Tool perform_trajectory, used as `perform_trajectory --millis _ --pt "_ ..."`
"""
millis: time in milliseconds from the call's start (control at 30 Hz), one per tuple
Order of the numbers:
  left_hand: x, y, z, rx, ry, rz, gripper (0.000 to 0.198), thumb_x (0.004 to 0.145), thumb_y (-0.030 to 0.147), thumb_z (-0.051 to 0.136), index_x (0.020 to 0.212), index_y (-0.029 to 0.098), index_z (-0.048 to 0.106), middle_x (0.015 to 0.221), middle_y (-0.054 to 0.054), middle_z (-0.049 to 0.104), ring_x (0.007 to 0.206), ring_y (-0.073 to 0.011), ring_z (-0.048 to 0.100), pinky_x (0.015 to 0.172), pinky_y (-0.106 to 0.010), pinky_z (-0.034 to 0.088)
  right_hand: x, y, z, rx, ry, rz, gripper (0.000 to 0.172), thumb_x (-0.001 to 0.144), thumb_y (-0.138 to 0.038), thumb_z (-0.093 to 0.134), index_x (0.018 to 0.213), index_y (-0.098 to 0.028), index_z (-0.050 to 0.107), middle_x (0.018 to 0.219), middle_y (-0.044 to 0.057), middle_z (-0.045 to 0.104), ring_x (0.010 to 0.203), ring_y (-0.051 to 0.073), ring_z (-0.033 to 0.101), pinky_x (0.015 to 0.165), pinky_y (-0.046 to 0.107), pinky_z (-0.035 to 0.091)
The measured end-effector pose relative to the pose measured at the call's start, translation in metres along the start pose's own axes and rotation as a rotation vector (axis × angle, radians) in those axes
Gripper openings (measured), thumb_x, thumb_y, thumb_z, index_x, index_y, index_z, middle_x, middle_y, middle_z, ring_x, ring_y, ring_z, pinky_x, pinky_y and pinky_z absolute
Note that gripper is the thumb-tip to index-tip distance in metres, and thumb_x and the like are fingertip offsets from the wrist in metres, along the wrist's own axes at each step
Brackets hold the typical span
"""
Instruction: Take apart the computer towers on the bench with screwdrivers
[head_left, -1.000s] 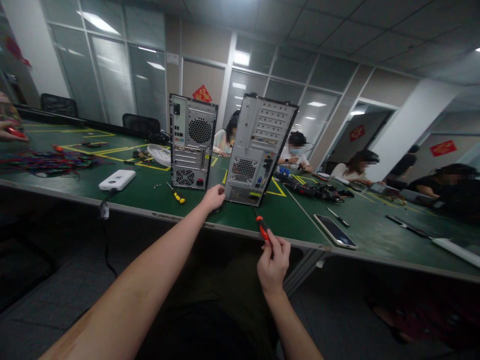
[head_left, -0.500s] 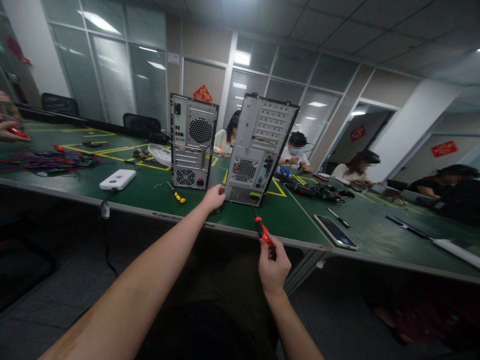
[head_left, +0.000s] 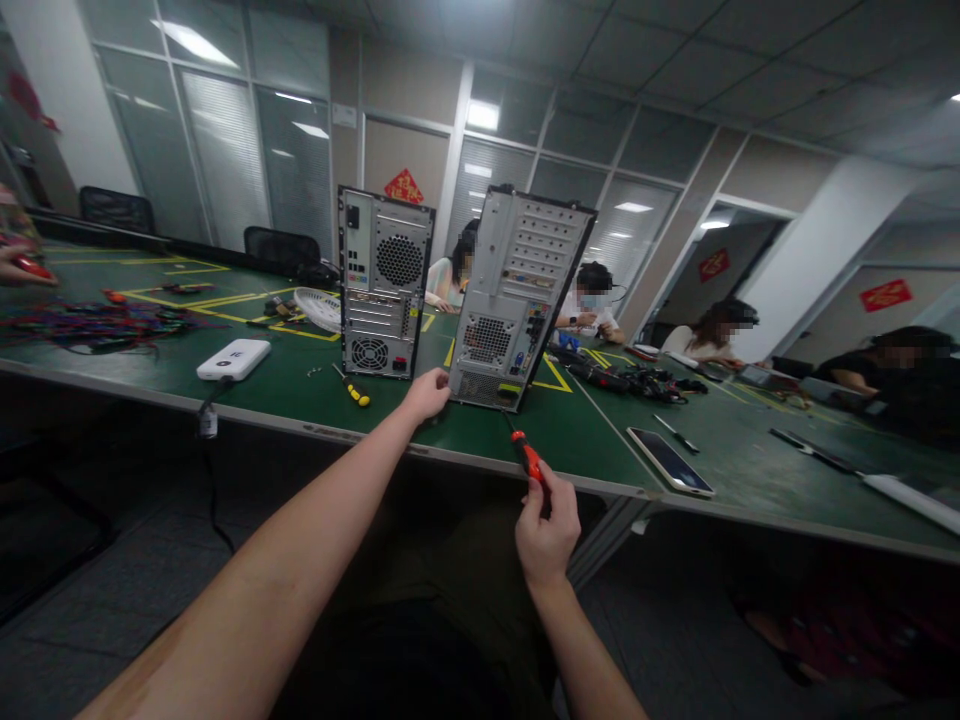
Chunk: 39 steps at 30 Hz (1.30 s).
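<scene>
Two computer towers stand upright with their backs facing me: a narrower black-edged one [head_left: 385, 285] and a larger grey one [head_left: 517, 300] to its right. My left hand [head_left: 429, 395] is at the lower left edge of the grey tower, fingers bent; its fingertips are partly hidden, so whether they grip the case is unclear. In my right hand [head_left: 549, 515] is a red and black screwdriver [head_left: 529, 458], held by its handle, with the shaft toward the bottom edge of the grey tower. A yellow and black screwdriver [head_left: 356, 394] lies before the narrower tower.
On the green table [head_left: 420, 450] are a white power bank [head_left: 233, 360], tangled wires [head_left: 112, 325], a white basket [head_left: 317, 309], a phone [head_left: 670, 461], a pen [head_left: 676, 434] and black cables [head_left: 652, 383]. Several people sit across and to the right; another person's hand [head_left: 22, 265] is far left.
My right hand and the red screwdriver have shifted very slightly upward. My left hand stays beside the grey tower.
</scene>
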<state>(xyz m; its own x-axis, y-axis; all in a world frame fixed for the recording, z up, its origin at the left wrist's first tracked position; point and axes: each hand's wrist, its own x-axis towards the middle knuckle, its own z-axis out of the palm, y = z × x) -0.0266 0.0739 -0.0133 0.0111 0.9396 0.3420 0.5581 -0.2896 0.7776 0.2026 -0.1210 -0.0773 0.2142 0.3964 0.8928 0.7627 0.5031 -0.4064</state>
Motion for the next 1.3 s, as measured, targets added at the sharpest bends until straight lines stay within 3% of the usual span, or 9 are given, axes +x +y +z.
perform_trajectory --millis 200,300,500,700,867,1033,1200,1300 --pt "0.0 -0.0014 0.0004 -0.036 0.003 -0.006 0.027 0.089 0.016 0.065 0.114 0.019 0.073 0.114 -0.008 0.079 0.103 -0.0201 0.072 0.09 -0.027 0.054 -0.0023 -0.0017 0.0029 0.004 0.032 0.129 0.026 0.101 -0.041 0.067 0.102 -0.015 0.072 0.07 -0.002 0.061 0.054 0.011 0.052 0.052 0.022 0.045" --pt "0.0003 -0.0006 0.0007 -0.032 0.004 -0.002 0.026 0.089 0.015 0.064 0.114 0.018 0.073 0.115 -0.009 0.079 0.103 -0.02 0.072 0.092 -0.028 0.054 -0.0004 -0.0039 0.0017 0.005 0.019 0.061 0.023 0.102 -0.037 0.066 0.105 -0.016 0.073 0.075 0.0 0.063 0.057 0.011 0.053 0.054 0.023 0.047" --pt "0.001 0.0006 0.0016 0.01 0.023 0.003 0.025 0.088 0.013 0.063 0.111 0.018 0.073 0.111 -0.007 0.079 0.102 -0.0196 0.072 0.094 -0.027 0.054 0.0032 -0.0045 -0.0007 -0.03 0.038 -0.057 0.024 0.106 -0.029 0.056 0.118 -0.02 0.074 0.096 0.009 0.069 0.086 0.02 0.068 0.075 0.034 0.057" --pt "-0.0014 0.0022 0.0005 -0.007 0.023 -0.005 0.025 0.089 0.013 0.063 0.111 0.018 0.073 0.11 -0.007 0.079 0.102 -0.0195 0.071 0.094 -0.027 0.053 -0.0027 -0.0016 0.0029 -0.006 0.023 0.064 0.022 0.101 -0.038 0.067 0.1 -0.016 0.072 0.072 -0.002 0.057 0.056 0.01 0.048 0.054 0.024 0.043" --pt "0.0007 -0.0018 0.0013 -0.018 0.005 -0.008 0.026 0.09 0.017 0.064 0.114 0.019 0.073 0.113 -0.007 0.078 0.102 -0.0195 0.071 0.089 -0.026 0.054 -0.0006 -0.0033 0.0016 0.02 0.033 0.017 0.021 0.103 -0.032 0.065 0.11 -0.015 0.073 0.076 -0.001 0.06 0.057 0.01 0.048 0.054 0.024 0.043" --pt "0.0013 -0.0036 0.0017 -0.026 0.01 0.012 0.025 0.09 0.017 0.064 0.113 0.019 0.073 0.111 -0.008 0.078 0.1 -0.0201 0.071 0.087 -0.027 0.054 0.0029 -0.0049 -0.0004 -0.01 0.03 -0.063 0.022 0.105 -0.027 0.058 0.118 -0.019 0.074 0.097 0.008 0.068 0.081 0.018 0.065 0.068 0.03 0.053" --pt "-0.0021 0.0019 -0.0001 -0.025 0.015 0.011 0.025 0.089 0.013 0.062 0.111 0.017 0.073 0.11 -0.008 0.079 0.101 -0.0199 0.071 0.091 -0.028 0.053 -0.0011 -0.0024 0.0023 0.011 0.033 0.07 0.021 0.101 -0.035 0.068 0.103 -0.015 0.073 0.073 -0.002 0.059 0.054 0.01 0.047 0.051 0.023 0.041" --pt "-0.0026 0.0043 -0.0006 -0.007 0.019 0.008 0.024 0.089 0.012 0.062 0.111 0.016 0.073 0.111 -0.009 0.079 0.102 -0.0199 0.071 0.093 -0.028 0.053 -0.0009 -0.002 0.0021 0.013 0.022 0.067 0.021 0.1 -0.035 0.069 0.102 -0.014 0.073 0.071 -0.003 0.056 0.054 0.01 0.046 0.051 0.023 0.041"
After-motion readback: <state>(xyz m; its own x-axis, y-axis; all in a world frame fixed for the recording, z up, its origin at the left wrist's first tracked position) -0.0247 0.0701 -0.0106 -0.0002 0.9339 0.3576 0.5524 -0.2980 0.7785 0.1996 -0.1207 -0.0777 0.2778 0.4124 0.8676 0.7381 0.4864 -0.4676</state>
